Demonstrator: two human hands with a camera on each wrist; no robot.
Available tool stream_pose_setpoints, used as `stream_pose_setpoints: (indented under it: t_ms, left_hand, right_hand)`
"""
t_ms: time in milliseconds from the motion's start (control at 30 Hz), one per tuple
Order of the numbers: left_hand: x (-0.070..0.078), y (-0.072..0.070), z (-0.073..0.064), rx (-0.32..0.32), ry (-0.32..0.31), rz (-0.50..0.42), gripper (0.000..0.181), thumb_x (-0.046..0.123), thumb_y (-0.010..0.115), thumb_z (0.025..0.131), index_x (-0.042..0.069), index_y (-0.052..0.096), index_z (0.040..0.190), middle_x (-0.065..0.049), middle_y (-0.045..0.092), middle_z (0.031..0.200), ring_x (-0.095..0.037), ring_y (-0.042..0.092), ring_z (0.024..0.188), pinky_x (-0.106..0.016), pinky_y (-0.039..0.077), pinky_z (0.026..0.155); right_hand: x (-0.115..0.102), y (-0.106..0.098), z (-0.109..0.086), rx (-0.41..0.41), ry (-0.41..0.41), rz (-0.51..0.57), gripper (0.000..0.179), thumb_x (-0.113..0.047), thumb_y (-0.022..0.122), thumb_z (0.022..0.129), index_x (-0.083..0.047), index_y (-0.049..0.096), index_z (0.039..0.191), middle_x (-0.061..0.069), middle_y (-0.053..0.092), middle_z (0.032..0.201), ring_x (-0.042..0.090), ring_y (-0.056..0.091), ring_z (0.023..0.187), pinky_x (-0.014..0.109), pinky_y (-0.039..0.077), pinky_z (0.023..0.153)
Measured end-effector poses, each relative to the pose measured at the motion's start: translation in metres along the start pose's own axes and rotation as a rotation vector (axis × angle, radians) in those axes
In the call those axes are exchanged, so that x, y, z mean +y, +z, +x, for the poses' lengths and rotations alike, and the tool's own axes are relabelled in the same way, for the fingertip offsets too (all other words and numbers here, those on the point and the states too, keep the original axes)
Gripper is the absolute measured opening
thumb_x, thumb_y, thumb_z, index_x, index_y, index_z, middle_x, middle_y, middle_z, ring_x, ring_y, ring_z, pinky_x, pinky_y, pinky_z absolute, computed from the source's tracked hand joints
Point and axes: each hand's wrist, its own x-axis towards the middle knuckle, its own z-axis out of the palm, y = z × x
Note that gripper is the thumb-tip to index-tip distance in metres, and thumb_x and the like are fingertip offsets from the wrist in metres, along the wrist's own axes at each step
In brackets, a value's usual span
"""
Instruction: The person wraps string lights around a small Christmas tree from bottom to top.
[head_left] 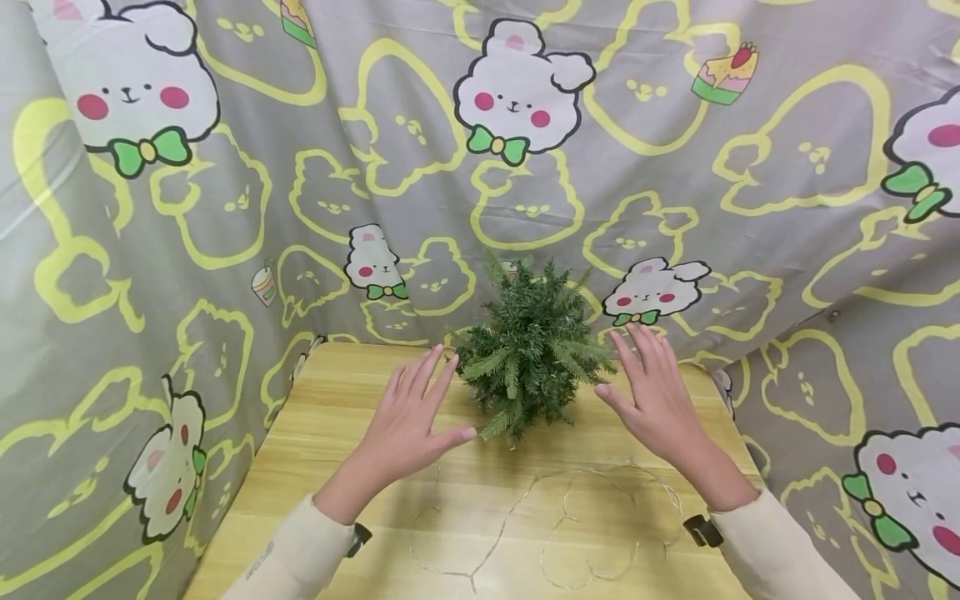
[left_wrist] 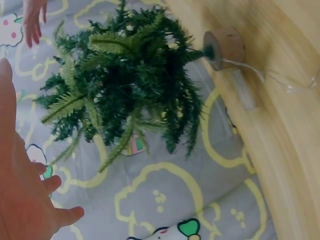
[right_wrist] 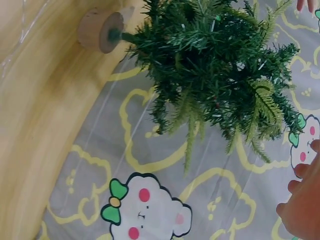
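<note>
A small artificial Christmas tree (head_left: pixel 528 350) stands toward the back of the wooden table, its round wooden base (left_wrist: pixel 227 48) showing in both wrist views. My left hand (head_left: pixel 408 421) is held beside the tree's left side, fingers spread and nearly straight. On the opposite side my right hand (head_left: pixel 660 400) is raised with its fingers extended, close to the branch tips. Neither hand grips anything; whether the fingertips touch the needles I cannot tell. In front of the tree, a thin clear string of lights (head_left: pixel 495 546) lies in loose loops on the tabletop.
The wooden table (head_left: pixel 300 483) has its back edge against a grey curtain (head_left: pixel 420 108) printed with cartoon faces, which also hangs at both sides. Dark straps (head_left: pixel 702 531) sit at the cuffs of the light sleeves (head_left: pixel 780 550).
</note>
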Motion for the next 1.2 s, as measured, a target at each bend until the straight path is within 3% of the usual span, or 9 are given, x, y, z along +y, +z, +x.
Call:
stream_pose_setpoints:
  t_ms: [233,633,1067,1200]
  left_hand:
    - [-0.008,0.013,-0.014,0.002,-0.055,-0.035,0.099,0.077,0.046,0.091,0.028,0.000,0.163,-0.002,0.000,0.171,-0.029,0.008,0.157,-0.057,0.005,0.124]
    - [-0.021,0.055,-0.044,-0.016,-0.165,-0.123,0.101,0.074,0.052,0.090,0.026,0.000,0.163,-0.006,0.003,0.171,-0.033,0.012,0.155,-0.057,0.011,0.124]
    - [-0.012,0.102,-0.068,-0.096,-0.207,-0.173,0.104,0.081,0.047,0.087,0.018,0.014,0.163,-0.008,0.012,0.170,-0.034,0.019,0.154,-0.058,0.016,0.122]
    - [-0.008,0.118,-0.075,-0.088,-0.197,-0.184,0.103,0.079,0.049,0.087,0.018,0.017,0.163,-0.011,0.018,0.168,-0.036,0.023,0.152,-0.059,0.019,0.121]
  right_hand:
    - [0.008,0.008,-0.018,0.005,0.048,0.018,0.076,-0.046,0.056,0.101,-0.007,0.027,0.159,0.023,0.021,0.164,0.044,0.017,0.152,0.055,0.004,0.125]
    - [0.017,0.040,-0.056,-0.020,0.174,0.110,0.075,-0.039,0.059,0.100,-0.005,0.027,0.158,0.026,0.024,0.161,0.051,0.021,0.146,0.069,0.017,0.115]
    - [0.011,0.086,-0.095,-0.073,0.246,0.157,0.075,-0.035,0.062,0.100,-0.010,0.025,0.160,0.026,0.029,0.158,0.051,0.026,0.144,0.072,0.022,0.111]
    - [0.005,0.102,-0.108,-0.106,0.275,0.146,0.073,-0.037,0.059,0.102,-0.008,0.024,0.159,0.027,0.030,0.158,0.052,0.027,0.143,0.072,0.023,0.111]
